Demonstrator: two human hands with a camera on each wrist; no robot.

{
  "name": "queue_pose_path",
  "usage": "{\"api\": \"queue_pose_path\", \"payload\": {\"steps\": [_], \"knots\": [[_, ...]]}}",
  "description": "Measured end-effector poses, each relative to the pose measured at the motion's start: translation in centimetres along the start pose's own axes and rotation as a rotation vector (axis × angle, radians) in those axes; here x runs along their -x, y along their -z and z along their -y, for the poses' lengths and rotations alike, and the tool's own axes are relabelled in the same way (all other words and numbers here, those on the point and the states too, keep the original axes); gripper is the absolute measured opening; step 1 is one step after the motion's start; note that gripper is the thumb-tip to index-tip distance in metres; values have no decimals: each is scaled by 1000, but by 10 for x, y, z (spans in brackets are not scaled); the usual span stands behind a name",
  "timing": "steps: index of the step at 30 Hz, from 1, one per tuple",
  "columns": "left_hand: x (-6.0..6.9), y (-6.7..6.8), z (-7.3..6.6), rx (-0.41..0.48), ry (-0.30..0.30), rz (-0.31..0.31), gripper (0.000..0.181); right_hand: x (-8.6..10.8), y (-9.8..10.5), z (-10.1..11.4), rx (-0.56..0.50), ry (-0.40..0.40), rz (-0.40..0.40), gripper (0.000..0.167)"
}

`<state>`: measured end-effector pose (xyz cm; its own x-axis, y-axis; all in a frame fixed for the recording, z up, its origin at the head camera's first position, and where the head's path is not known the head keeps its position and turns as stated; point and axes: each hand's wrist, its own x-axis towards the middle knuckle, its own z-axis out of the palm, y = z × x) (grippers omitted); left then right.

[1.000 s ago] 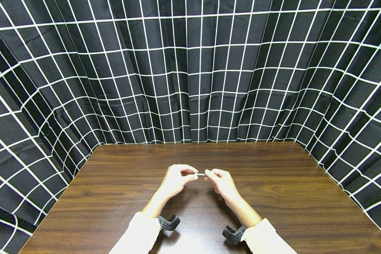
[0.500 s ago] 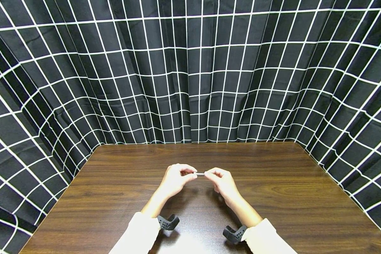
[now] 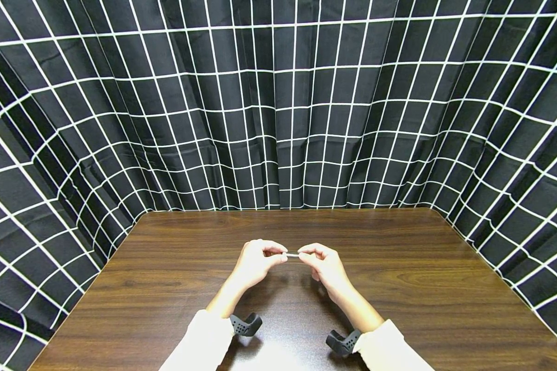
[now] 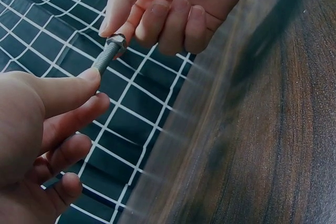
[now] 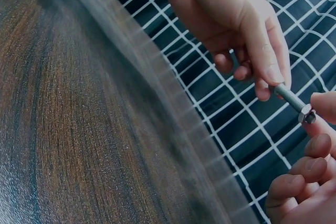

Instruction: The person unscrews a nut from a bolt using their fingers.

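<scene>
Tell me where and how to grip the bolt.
Probably pinch the bolt at its hex end, across the flats, from the person's right: flat facets should resist slipping, and the left hand pinches the threaded shaft's opposite end.

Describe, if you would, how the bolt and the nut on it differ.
The bolt is long and slim; the nut is short and wider. The bolt looks round and ridged, while the nut has flat sides. The left hand pinches the bolt; the nut sits between thumb and forefinger of the right hand. Both look grey and metallic.
</scene>
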<state>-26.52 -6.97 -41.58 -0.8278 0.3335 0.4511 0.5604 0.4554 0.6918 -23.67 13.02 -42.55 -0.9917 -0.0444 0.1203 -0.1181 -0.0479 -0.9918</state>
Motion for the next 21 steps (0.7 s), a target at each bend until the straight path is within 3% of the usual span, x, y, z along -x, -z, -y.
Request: {"api": "queue_pose_path", "payload": {"steps": [13, 21], "knots": [[0, 0, 0, -20, 3, -5, 8, 1, 2, 6, -32, 70, 42, 19], [0, -2, -2, -11, 29, -7, 9, 0, 6, 8, 48, 51, -14, 21]]}}
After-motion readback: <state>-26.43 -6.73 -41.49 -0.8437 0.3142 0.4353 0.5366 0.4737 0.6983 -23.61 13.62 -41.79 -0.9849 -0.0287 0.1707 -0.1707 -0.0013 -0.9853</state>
